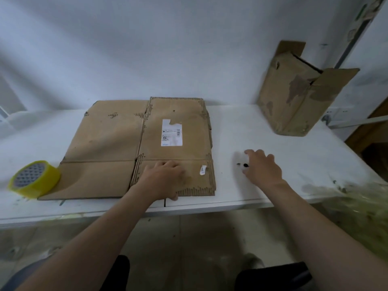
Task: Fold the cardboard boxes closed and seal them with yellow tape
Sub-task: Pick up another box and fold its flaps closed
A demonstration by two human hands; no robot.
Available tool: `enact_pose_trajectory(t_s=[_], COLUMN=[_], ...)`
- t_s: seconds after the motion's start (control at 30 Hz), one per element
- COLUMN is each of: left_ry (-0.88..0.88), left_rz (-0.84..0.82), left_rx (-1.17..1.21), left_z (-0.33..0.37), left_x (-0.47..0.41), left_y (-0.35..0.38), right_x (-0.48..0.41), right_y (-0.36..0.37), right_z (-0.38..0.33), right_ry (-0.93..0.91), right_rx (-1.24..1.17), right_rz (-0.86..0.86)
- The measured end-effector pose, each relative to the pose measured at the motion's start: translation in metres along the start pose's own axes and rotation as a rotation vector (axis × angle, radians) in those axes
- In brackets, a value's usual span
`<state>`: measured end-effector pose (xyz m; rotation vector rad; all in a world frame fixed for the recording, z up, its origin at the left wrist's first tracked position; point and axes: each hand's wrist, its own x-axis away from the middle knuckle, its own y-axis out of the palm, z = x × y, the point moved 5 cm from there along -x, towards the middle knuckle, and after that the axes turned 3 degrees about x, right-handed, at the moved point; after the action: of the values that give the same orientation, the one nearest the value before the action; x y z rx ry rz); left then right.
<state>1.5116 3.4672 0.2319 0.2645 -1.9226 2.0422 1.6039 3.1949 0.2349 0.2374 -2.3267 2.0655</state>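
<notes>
- the left hand lies palm down, fingers relaxed, on the near flap of the flattened cardboard box, with the thumb at its near edge.
- the right hand rests on the bench just right of that box, fingers bent over a small blurred white thing; i cannot tell whether it grips it.
- the roll of yellow tape sits tilted against the flat box's near left corner.
- a second cardboard box stands upright at the far right, top flaps open.
</notes>
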Motion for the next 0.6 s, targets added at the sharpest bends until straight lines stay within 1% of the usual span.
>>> enact_pose_trajectory(t_s=[0.07, 0.13, 0.2, 0.27, 0.3, 0.37, 0.43, 0.53, 0.6], left_ry=[0.029, 0.059, 0.066, 0.065, 0.048, -0.035, -0.096, -0.075, -0.05], left_rz=[0.048, 0.121, 0.187, 0.318, 0.396, 0.488, 0.495, 0.569, 0.647], left_rx=[-0.024, 0.026, 0.172, 0.325, 0.359, 0.345, 0.282, 0.235, 0.272], left_z=[-0.002, -0.006, -0.015, -0.028, -0.036, -0.052, -0.06, -0.061, -0.06], left_x=[0.004, 0.009, 0.017, 0.025, 0.028, 0.034, 0.037, 0.04, 0.045], left_y=[-0.007, -0.017, -0.03, -0.043, -0.049, -0.054, -0.056, -0.064, -0.075], right_x=[0.002, 0.008, 0.015, 0.021, 0.023, 0.027, 0.03, 0.035, 0.037], right_y=[-0.008, -0.018, -0.027, -0.032, -0.034, -0.033, -0.03, -0.026, -0.023], right_z=[-0.005, -0.018, -0.032, -0.043, -0.046, -0.051, -0.055, -0.059, -0.06], right_ry=[-0.004, -0.047, -0.094, -0.115, -0.115, -0.093, -0.064, -0.022, 0.025], right_rx=[-0.062, -0.144, -0.21, -0.251, -0.259, -0.255, -0.225, -0.174, -0.249], right_rz=[0.003, 0.025, 0.04, 0.03, 0.016, -0.038, -0.109, -0.225, -0.309])
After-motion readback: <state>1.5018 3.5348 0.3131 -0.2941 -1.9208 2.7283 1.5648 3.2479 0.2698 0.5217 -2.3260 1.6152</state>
